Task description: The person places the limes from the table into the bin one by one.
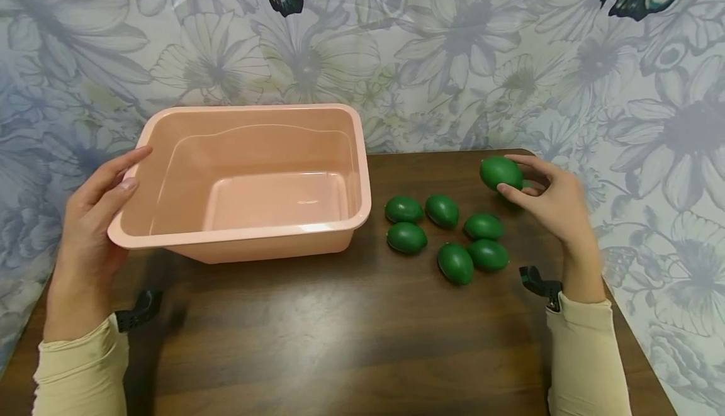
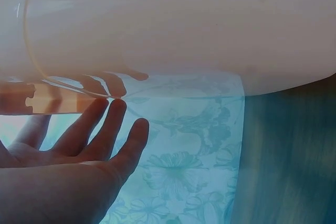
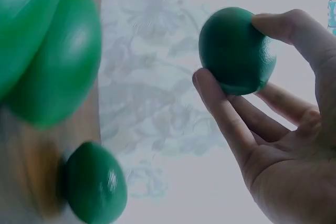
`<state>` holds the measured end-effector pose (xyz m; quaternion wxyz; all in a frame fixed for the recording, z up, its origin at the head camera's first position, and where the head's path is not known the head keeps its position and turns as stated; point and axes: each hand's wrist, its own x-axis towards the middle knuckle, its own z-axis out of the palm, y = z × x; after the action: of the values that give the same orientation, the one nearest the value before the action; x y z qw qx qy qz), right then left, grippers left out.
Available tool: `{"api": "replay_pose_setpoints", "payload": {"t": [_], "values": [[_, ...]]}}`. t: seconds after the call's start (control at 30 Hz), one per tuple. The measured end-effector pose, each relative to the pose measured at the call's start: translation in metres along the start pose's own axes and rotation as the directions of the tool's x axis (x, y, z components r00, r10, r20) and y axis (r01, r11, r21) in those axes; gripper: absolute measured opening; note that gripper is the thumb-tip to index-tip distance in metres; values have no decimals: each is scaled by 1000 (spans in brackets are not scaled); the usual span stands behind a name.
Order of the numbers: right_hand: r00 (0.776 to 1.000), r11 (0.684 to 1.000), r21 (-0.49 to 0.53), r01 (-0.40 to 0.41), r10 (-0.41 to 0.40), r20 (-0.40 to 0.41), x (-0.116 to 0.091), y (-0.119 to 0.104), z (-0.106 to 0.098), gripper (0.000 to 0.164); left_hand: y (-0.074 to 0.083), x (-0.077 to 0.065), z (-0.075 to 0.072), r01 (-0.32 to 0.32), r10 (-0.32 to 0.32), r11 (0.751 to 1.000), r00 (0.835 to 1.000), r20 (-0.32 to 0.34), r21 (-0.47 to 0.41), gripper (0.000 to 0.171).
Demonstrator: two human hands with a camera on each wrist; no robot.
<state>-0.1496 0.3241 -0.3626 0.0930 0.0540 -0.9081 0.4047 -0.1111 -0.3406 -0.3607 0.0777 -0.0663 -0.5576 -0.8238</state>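
My left hand (image 1: 93, 214) grips the left rim of a peach plastic basin (image 1: 238, 238), thumb inside the edge and fingers along it. In the left wrist view, the fingertips of the left hand (image 2: 100, 150) meet the rim from below. The basin's inside shows bare and its left end sits raised. Over the table's far right, my right hand (image 1: 557, 199) pinches a smooth green lime (image 1: 501, 174) between thumb and fingers; in the right wrist view this lime (image 3: 236, 51) is held up. Another lime (image 3: 96, 182) lies under that hand, mostly hidden in the head view.
Several more green limes (image 1: 406, 238) lie loosely grouped on the brown wooden table (image 1: 317, 328), between the basin and my right hand. A floral cloth (image 1: 453, 57) with butterflies hangs behind the table and spreads along both sides.
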Motion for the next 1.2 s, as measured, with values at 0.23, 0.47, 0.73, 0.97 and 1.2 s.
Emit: {"api": "replay_pose_setpoints", "payload": {"t": [0.23, 0.47, 0.73, 0.97, 1.2], "values": [[997, 994, 81, 78, -76, -33, 16, -22, 18, 51, 0, -1, -2, -5, 5, 1000, 1000, -4, -19, 48], [994, 985, 133, 112, -108, -34, 29, -45, 36, 51, 0, -4, -3, -4, 4, 1000, 1000, -12, -12, 48], [991, 983, 136, 125, -116, -73, 34, -67, 48, 48, -1, 0, -2, -12, 12, 999, 1000, 2, -33, 47], [984, 974, 167, 154, -135, -120, 38, -93, 57, 47, -2, 1, -2, 6, -6, 1000, 1000, 3, -24, 48], [977, 956, 222, 192, -164, -138, 41, -125, 68, 45, -3, 1, -2, -6, 6, 1000, 1000, 1, -24, 47]]}}
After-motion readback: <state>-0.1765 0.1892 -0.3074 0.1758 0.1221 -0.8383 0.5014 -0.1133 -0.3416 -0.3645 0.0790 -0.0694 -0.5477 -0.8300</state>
